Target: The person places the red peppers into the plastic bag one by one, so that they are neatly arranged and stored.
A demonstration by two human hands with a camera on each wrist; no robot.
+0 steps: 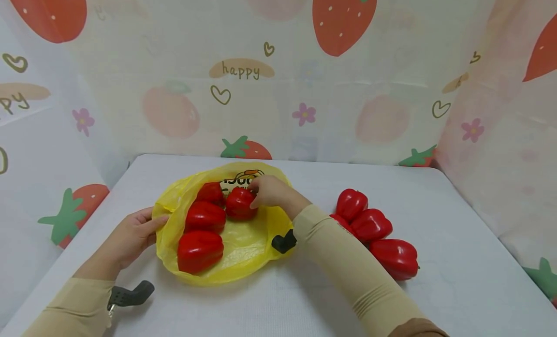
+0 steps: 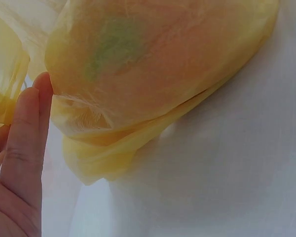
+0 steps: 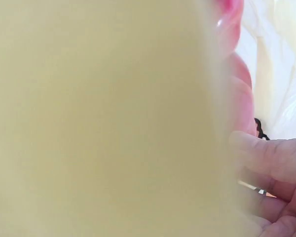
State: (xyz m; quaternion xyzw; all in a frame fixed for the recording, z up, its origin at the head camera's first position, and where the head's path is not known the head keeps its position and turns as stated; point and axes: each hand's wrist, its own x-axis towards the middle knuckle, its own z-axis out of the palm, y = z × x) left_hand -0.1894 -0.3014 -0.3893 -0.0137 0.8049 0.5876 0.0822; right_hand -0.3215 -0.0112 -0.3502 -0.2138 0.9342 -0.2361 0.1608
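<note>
White table (image 1: 457,269) below, and left of centre on it a yellow plastic bag (image 1: 248,240), mouth open; we judge it limp, light and easily torn, best held by its rim, where the left hand (image 1: 141,226) has the left edge between thumb and fingers. Right of it we see four loose peppers (image 1: 396,257), one partly behind the sleeve (image 1: 348,259). Inside, three stacked peppers (image 1: 200,250) line the left wall; at the far side the right hand (image 1: 271,192) grips a single pepper (image 1: 239,204). We expect it stiff, light and slippery, so fingers around its shoulders suit. Only the left wrist view shows a green patch (image 2: 118,44) through the film; the right wrist view (mostly blur) shows fingers (image 3: 274,158) close up
</note>
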